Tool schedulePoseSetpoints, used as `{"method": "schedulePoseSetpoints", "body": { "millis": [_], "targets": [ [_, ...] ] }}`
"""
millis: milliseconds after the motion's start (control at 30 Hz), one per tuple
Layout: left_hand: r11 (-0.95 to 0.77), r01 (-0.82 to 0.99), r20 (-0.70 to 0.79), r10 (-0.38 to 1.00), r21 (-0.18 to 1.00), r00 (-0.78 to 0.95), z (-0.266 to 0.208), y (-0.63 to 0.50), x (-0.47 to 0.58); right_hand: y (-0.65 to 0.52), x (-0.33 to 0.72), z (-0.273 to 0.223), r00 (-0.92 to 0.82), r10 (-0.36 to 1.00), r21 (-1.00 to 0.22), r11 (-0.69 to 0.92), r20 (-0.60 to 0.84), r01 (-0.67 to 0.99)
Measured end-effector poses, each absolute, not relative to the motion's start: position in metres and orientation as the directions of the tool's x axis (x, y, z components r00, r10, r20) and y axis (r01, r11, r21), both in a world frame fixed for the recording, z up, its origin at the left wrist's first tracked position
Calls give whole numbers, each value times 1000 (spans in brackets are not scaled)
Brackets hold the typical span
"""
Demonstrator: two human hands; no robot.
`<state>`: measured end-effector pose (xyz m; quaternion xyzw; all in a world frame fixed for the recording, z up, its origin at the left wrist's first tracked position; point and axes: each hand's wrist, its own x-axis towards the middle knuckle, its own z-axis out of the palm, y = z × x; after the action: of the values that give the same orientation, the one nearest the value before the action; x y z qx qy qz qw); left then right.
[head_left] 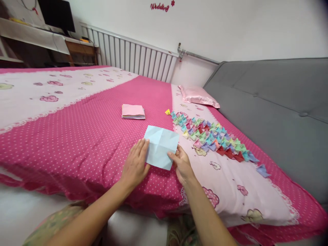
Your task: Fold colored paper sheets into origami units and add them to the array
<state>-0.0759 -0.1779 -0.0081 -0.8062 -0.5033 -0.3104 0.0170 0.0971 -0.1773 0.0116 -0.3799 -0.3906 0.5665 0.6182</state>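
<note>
A light blue square of paper [161, 147], marked by crossing creases, lies unfolded between my hands at the near edge of the bed. My right hand [183, 165] pinches its right side, thumb on top and fingers underneath. Along the left edge rests my left hand [135, 164], its fingers stretched out flat and touching the paper. Beyond the sheet sits a stack of coloured paper [133, 111] with a pink sheet uppermost. To the right, rows of small folded paper boats [210, 136] in many colours spread over the bedspread, a yellow one [167, 112] at the far left end.
The pink and white bedspread [102, 136] has soft wrinkles. A pink pillow [198, 95] lies near the grey padded headboard [276, 92]. White railings [128, 51] and a pipe run along the wall. A monitor [56, 15] stands on a desk at the far left.
</note>
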Motion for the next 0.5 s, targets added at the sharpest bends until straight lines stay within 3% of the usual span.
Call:
{"method": "schedulePoseSetpoints", "body": {
  "millis": [167, 500],
  "targets": [
    [-470, 789, 524, 821, 395, 227, -3, -176, -75, -182, 92, 11, -25, 996, -908, 73, 91, -412],
    [-569, 632, 506, 807, 526, 306, -9, -178, -74, -184, 92, 13, -58, 997, -891, 22, 54, -453]
  ]
}}
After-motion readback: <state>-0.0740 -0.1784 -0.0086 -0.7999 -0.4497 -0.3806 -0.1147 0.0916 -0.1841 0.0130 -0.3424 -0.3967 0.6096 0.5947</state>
